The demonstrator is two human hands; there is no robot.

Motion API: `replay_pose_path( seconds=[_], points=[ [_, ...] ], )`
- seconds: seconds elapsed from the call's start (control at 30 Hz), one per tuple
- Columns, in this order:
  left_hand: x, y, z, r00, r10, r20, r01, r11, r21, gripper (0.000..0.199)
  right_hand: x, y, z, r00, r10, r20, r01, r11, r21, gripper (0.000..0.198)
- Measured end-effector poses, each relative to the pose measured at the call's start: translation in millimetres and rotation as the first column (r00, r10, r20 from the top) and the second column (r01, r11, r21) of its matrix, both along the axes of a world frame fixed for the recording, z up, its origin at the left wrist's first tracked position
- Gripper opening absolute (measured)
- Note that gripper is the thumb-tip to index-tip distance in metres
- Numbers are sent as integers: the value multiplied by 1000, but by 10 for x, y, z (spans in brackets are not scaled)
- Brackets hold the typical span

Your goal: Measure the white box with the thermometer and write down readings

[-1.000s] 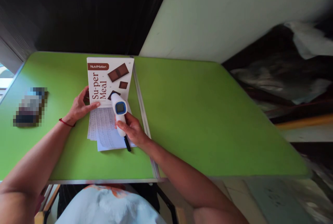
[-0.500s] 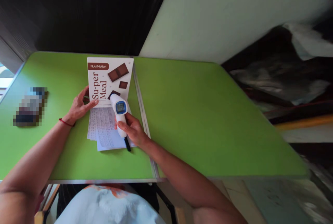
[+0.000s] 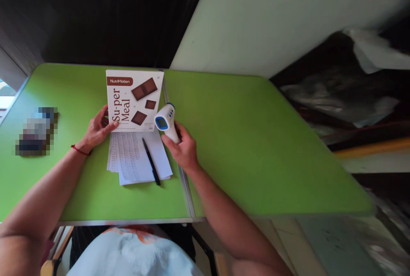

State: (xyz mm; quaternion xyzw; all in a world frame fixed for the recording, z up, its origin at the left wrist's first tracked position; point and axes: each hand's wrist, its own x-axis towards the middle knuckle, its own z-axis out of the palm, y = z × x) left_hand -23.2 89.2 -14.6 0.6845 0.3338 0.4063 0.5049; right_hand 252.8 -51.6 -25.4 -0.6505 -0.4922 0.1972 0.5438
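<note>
A white box (image 3: 120,96) printed "NutriMotion Su-per Meal" with chocolate pieces is gripped at its lower left edge by my left hand (image 3: 98,128), thumb on the front and fingers behind. My right hand (image 3: 185,144) is wrapped around the handle of a white infrared thermometer (image 3: 171,128) with a blue-rimmed screen. The thermometer is just right of the box's lower right corner, tilted. Below the box lie handwritten paper sheets (image 3: 130,160), partly covered by it. A black pen (image 3: 150,160) rests on the top sheet.
The green table (image 3: 256,148) has a metal seam (image 3: 187,190) running near my right hand. At the left lies a pixelated, phone-like object (image 3: 36,130). A dark panel and a pale wall stand behind the table; shelves with plastic-wrapped items are at the right.
My right hand has moved the thermometer to the right and slightly up, away from the front of the box, turning it. The pen now shows fully. My left hand and the box stay nearly still.
</note>
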Motion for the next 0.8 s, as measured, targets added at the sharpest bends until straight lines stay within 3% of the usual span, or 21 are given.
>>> replay_pose_path(
  seconds=[0.17, 0.4, 0.6, 0.73, 0.8],
  points=[
    [14, 26, -53, 995, 78, 67, -80, 996, 26, 86, 199, 75, -99, 978, -43, 204, 75, 986, -152, 57],
    [-33, 91, -91, 972, 233, -35, -225, 962, 152, 91, 175, 99, -106, 877, -9, 480, 169, 942, -290, 51],
    [-67, 132, -195, 938, 320, -137, -290, 936, 200, 89, 182, 80, -137, 850, 7, 527, 157, 951, -265, 46],
    [-46, 153, -177, 922, 369, -119, -346, 921, 181, 73, 191, 58, -110, 828, 12, 561, 163, 951, -261, 47],
    [-41, 160, -149, 902, 410, -132, -388, 907, 163, 65, 186, 40, -60, 800, -16, 599, 170, 965, -202, 46]
  ],
)
